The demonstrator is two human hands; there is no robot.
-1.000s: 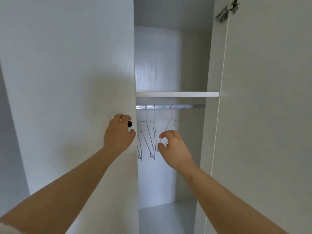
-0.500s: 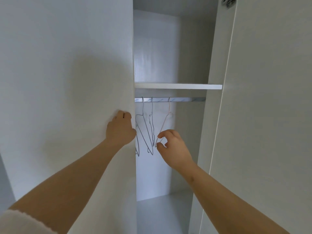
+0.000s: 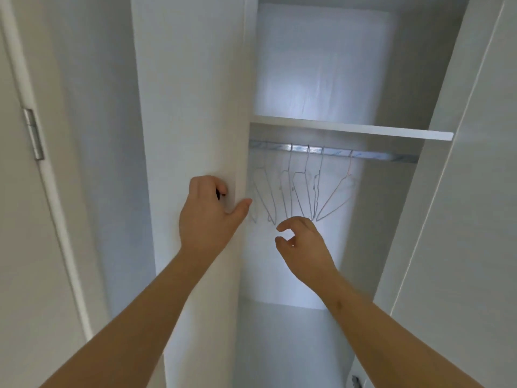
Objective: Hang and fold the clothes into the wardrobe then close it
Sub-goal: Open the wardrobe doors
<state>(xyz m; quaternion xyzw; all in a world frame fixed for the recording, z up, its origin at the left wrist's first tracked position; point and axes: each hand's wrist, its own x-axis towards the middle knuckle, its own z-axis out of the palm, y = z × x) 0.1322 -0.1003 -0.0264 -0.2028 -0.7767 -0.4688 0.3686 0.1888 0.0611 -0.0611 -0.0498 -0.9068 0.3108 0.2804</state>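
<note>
The white wardrobe stands open in front of me. My left hand (image 3: 208, 217) grips the small dark knob (image 3: 219, 194) on the left door (image 3: 190, 107), with the thumb at the door's edge. Several thin wire hangers (image 3: 305, 191) hang bare from the metal rail (image 3: 377, 156) under a white shelf (image 3: 363, 130). My right hand (image 3: 302, 245) hovers just below the hangers' lower ends, thumb and forefinger apart, holding nothing. No clothes are in view.
The right door (image 3: 475, 191) stands open along the right side. A pale bottom panel (image 3: 291, 345) lies low inside the wardrobe. At the far left is another white panel with a metal hinge (image 3: 33, 134).
The left door has swung further open, showing more hangers on the rail. My right hand has dropped slightly below the hangers and its fingers have spread. The view has shifted.
</note>
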